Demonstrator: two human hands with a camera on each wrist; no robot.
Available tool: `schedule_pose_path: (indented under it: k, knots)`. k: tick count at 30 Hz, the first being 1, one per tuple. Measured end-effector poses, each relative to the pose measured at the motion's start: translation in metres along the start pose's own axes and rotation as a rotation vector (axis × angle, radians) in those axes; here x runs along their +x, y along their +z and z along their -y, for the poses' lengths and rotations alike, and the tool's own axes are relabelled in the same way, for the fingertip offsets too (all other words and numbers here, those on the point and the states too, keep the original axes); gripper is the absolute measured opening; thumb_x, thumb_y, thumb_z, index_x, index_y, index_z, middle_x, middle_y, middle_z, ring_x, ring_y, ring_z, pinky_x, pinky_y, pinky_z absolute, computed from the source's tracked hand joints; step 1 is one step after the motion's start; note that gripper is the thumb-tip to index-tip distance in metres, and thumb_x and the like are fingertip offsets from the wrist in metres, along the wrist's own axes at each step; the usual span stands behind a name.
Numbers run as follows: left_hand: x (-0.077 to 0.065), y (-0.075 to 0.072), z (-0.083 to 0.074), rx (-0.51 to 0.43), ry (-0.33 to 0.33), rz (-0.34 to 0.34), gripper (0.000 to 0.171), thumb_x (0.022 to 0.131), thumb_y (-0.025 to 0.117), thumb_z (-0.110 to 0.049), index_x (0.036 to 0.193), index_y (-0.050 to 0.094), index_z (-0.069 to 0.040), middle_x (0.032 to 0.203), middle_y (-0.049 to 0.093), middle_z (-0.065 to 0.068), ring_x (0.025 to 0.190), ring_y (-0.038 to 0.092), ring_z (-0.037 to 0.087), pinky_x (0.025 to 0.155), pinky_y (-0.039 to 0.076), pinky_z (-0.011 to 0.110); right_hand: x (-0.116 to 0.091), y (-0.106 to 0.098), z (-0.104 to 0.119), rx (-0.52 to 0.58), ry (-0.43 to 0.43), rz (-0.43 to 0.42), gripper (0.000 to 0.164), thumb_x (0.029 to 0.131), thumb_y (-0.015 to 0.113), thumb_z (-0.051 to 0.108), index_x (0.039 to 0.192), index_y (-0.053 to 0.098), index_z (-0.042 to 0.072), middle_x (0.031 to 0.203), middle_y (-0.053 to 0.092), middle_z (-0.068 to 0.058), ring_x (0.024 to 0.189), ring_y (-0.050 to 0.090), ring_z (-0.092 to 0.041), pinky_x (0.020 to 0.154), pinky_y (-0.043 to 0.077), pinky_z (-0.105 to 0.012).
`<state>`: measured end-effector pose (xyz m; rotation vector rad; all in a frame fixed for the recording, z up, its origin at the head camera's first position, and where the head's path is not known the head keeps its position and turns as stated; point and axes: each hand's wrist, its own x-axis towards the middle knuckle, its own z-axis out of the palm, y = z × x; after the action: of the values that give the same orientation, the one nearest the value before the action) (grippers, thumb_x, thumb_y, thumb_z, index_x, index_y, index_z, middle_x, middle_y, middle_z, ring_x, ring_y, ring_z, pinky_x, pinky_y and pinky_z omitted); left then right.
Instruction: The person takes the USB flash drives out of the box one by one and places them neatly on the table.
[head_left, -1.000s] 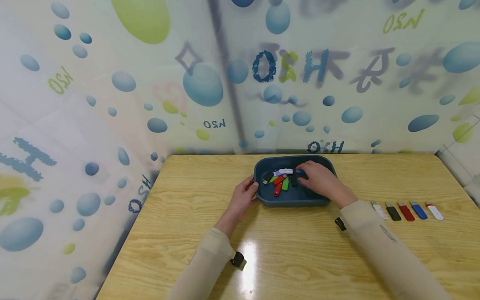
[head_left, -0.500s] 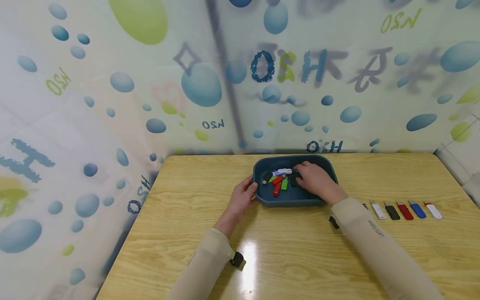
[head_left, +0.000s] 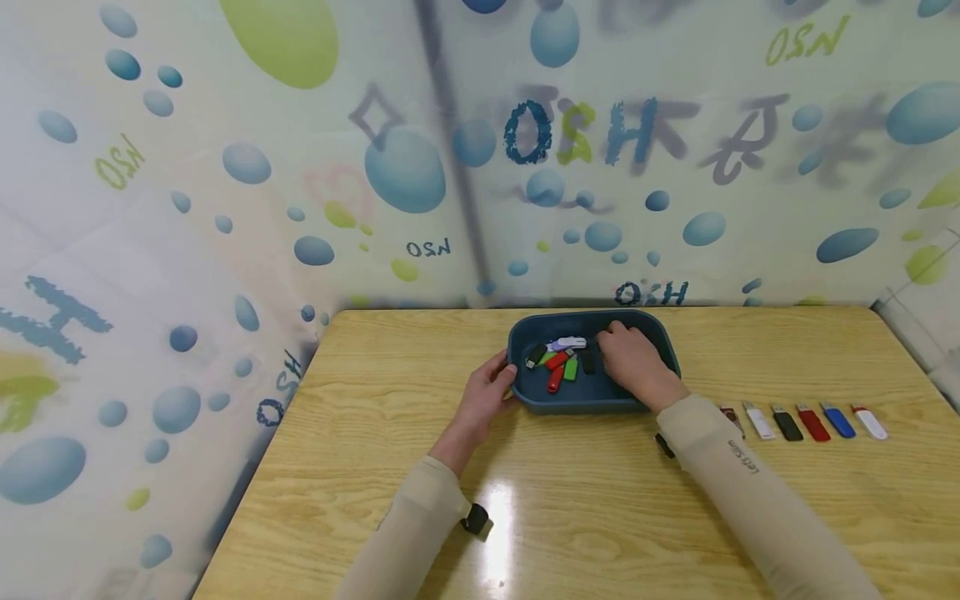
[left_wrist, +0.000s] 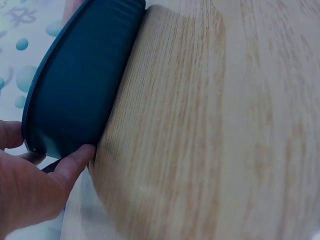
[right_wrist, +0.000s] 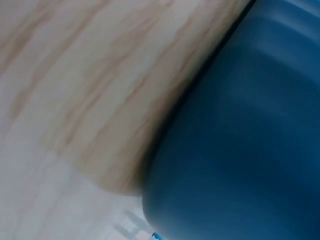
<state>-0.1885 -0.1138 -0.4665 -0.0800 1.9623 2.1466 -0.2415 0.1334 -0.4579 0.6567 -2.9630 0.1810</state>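
A dark blue plastic basin (head_left: pixel 592 407) sits at the back of the table. My left hand (head_left: pixel 486 388) grips its left end, thumb at the rim; the left wrist view shows fingers (left_wrist: pixel 75 161) against its outer wall. Inside lie several USB flash drives, among them a red one (head_left: pixel 555 380), a green one (head_left: pixel 571 369), a white one (head_left: pixel 574 342) and a black one (head_left: pixel 588 361). My right hand (head_left: pixel 633 360) is inside the basin's right half, fingers curled in a pinch around a blue flash drive, which the hand hides. The right wrist view shows only the basin's wall (right_wrist: pixel 240 135) and the table.
Right of the basin, several flash drives lie in a row on the wooden table (head_left: pixel 570 500): a white one (head_left: pixel 759 421), black (head_left: pixel 787 424), red (head_left: pixel 813 423), blue (head_left: pixel 838 421) and white-and-red (head_left: pixel 870 422). My right sleeve partly covers a brown one (head_left: pixel 733 419). A patterned curtain (head_left: pixel 480 167) hangs behind.
My right hand has shifted left, then slightly back right, its fingers closing; the blue flash drive at its fingertips has gone from sight. The left hand has kept its hold on the basin.
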Motion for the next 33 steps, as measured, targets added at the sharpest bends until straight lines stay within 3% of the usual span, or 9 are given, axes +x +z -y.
schedule_pose_path:
  k: [8,16,22,26,33]
  knots:
    - [0.0,0.0,0.001,-0.003,0.009,0.005,0.047,0.104,0.044,-0.015,0.149,0.038,-0.004,0.145,0.042,0.017,0.126,0.048,0.031,0.092,0.048,0.046,0.003,-0.002,-0.002,-0.018,0.073,0.071,0.01,0.089,0.061,0.001,0.091,0.071,-0.002,0.083,0.06,-0.017,0.076,0.057,-0.03,0.071,0.05,-0.045]
    - [0.0,-0.001,0.0,-0.03,-0.004,0.024,0.049,0.103,0.045,-0.014,0.15,0.035,-0.003,0.148,0.039,0.019,0.128,0.045,0.034,0.095,0.046,0.049,0.001,-0.005,-0.004,0.007,0.114,0.079,0.012,0.091,0.061,0.007,0.09,0.07,0.0,0.079,0.06,-0.014,0.072,0.058,-0.028,0.063,0.053,-0.044]
    - [0.001,-0.001,-0.003,-0.02,-0.009,0.046,0.05,0.104,0.041,-0.01,0.151,0.031,0.002,0.149,0.035,0.024,0.129,0.042,0.038,0.096,0.043,0.052,-0.007,-0.013,-0.005,0.066,0.132,0.018,0.013,0.087,0.064,0.009,0.093,0.071,0.0,0.086,0.063,-0.013,0.079,0.059,-0.027,0.067,0.053,-0.044]
    - [0.0,-0.001,-0.002,-0.037,-0.009,0.043,0.05,0.104,0.043,-0.011,0.151,0.032,0.0,0.149,0.036,0.023,0.13,0.042,0.036,0.096,0.043,0.052,-0.013,-0.021,-0.006,0.112,0.129,-0.04,0.017,0.087,0.065,0.011,0.097,0.072,0.0,0.091,0.065,-0.014,0.084,0.06,-0.027,0.071,0.053,-0.044]
    - [-0.001,-0.001,0.0,-0.029,0.007,0.025,0.049,0.103,0.045,-0.015,0.15,0.036,-0.004,0.147,0.04,0.019,0.128,0.046,0.033,0.095,0.045,0.049,-0.026,-0.038,-0.009,0.185,0.141,-0.083,0.02,0.088,0.067,0.016,0.101,0.071,0.001,0.093,0.063,-0.014,0.079,0.058,-0.025,0.062,0.051,-0.041]
